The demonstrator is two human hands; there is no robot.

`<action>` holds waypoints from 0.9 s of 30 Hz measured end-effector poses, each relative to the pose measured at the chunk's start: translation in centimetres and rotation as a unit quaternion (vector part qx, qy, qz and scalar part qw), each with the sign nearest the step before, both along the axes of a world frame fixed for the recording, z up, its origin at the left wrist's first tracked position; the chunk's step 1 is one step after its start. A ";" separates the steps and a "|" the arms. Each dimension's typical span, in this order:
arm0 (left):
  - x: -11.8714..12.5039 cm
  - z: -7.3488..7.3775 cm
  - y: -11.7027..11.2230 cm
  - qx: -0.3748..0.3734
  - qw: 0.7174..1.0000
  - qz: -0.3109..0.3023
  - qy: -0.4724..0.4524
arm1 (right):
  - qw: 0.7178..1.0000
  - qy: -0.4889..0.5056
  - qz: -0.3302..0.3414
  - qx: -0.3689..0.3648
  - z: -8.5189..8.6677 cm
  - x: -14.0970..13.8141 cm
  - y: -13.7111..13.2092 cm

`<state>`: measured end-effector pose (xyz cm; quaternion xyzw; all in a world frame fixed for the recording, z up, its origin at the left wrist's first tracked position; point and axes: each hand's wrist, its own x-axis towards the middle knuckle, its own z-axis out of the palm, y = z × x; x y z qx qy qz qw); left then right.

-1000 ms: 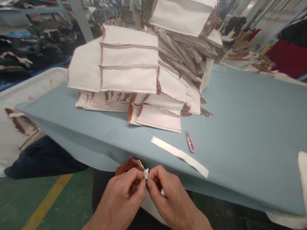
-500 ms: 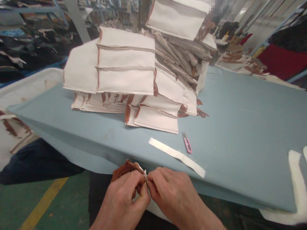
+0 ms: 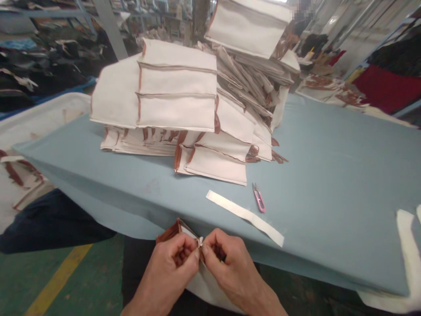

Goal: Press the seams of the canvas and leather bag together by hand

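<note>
Just below the table's front edge, my left hand point(image 3: 173, 267) and my right hand point(image 3: 226, 261) meet with thumbs and fingertips pinched together. Between them is the corner of a white fabric piece point(image 3: 208, 285) with brown trim point(image 3: 169, 231), which hangs over my lap. Both hands grip its edge where a small white fold sticks up. The fingers partly hide that spot. Beyond my right hand a strip of white fabric point(image 3: 243, 215) lies slantwise on the table. Close to it are pink thread snips point(image 3: 258, 197), blades pointing away from me.
Stacks of white fabric pieces with brown edging point(image 3: 177, 96) stand at the back of the blue-green table point(image 3: 329, 184). A further pile point(image 3: 246, 26) rises behind them. White fabric point(image 3: 409, 259) hangs over the right corner. Dark cloth point(image 3: 55, 224) is at the lower left.
My right hand has shifted slightly left and its fingers are more curled up. The brown trim has spread, so a pale inner face of the fabric shows.
</note>
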<state>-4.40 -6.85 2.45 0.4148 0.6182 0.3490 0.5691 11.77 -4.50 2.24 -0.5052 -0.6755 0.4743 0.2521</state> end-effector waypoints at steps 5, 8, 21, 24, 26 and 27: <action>-0.9 1.6 0.5 0.086 0.978 -0.105 0.157 | 0.989 -0.052 0.034 0.132 0.7 0.4 0.0; -0.9 2.1 0.8 0.099 0.970 -0.129 0.182 | 0.978 -0.073 0.050 0.190 1.0 0.5 -0.1; 1.0 0.7 0.3 -0.006 0.997 -0.063 0.034 | 0.997 0.038 -0.029 -0.053 0.2 0.9 -0.9; 0.8 1.6 -0.2 0.067 0.987 -0.075 0.121 | 0.994 -0.034 0.025 0.101 0.7 1.6 -0.9; 0.9 1.9 -0.6 0.148 0.967 -0.088 0.188 | 0.969 -0.099 0.052 0.221 1.1 1.9 -0.7; 1.0 1.9 -0.7 0.189 0.955 -0.089 0.209 | 0.953 -0.125 0.062 0.268 1.3 2.1 -0.6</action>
